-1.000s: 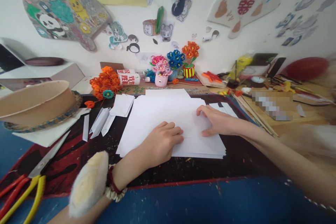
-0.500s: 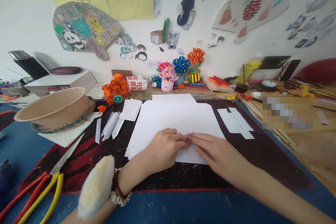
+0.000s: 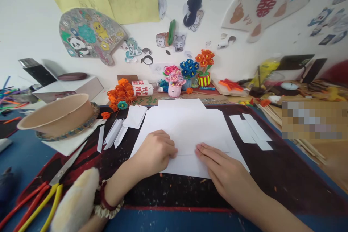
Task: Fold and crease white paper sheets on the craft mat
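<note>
Now | left hand [image 3: 154,152] curled | right hand [image 3: 223,168] flat | paper [image 3: 187,127]

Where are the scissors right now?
Head view, lower left: the scissors lie on the dark mat, blades pointing toward the paper bowl, left of the left hand.

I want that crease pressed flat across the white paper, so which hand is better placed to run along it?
Probably the right hand: its flat fingertips rest on the paper. The left hand is curled.

A red double-happiness character 囍 stands on the fan [image 3: 265,5] on the far wall; the red print on the white tube [image 3: 143,88] is illegible.
</note>
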The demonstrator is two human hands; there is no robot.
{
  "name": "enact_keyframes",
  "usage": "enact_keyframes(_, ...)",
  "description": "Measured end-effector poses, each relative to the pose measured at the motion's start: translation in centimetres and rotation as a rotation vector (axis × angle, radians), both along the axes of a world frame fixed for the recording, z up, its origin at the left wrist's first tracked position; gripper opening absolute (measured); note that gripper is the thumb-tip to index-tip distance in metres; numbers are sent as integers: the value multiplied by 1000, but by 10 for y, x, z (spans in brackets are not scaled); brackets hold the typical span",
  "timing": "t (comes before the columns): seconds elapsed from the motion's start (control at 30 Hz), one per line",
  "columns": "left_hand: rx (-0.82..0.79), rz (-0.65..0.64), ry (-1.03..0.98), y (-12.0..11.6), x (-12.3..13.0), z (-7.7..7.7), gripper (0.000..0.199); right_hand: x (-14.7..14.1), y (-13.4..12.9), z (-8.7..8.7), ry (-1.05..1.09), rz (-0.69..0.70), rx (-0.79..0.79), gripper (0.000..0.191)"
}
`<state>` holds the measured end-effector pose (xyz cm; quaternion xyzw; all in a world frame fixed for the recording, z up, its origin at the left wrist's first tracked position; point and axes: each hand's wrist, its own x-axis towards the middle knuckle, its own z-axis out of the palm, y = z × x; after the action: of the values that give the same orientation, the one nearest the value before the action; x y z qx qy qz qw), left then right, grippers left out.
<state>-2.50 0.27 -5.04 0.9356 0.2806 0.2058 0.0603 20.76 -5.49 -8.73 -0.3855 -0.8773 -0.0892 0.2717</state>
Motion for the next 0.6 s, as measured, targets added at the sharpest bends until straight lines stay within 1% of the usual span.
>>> enact_keyframes(0.07, -2, 104, -141, -1, -1, -1, 29, 0, 0, 1, 7, -1, -3, 41)
enact_keyframes(0.13, -75, 241, -264, -3, 2, 1, 31, 1, 0, 1, 9, -1, 2, 42)
enact_keyframes(0.2, -232, 359, -268, -5, 9, 5, 29, 1, 0, 1, 7, 1, 7, 43)
enact_keyframes(0.27, -387, 429, -193, -6, 15, 11, 23, 1, 1, 0, 0, 2, 1, 45)
enact_keyframes(0.33, -551, 443, -119, -6, 20, 15, 16, 2, 1, -2, -16, 0, -3, 48)
enact_keyframes(0.37, -641, 436, -86, -5, 22, 16, 16, 2, 1, -3, -26, -1, -1, 49)
enact_keyframes(0.43, -810, 423, -30, -3, 26, 16, 22, 2, 2, -5, -45, -3, 8, 49)
enact_keyframes(0.5, -930, 442, 17, -1, 30, 15, 28, 3, 2, -7, -53, -1, 13, 48)
enact_keyframes(0.6, -1052, 488, 62, 4, 37, 16, 30, 3, 3, -9, -50, 4, 22, 48)
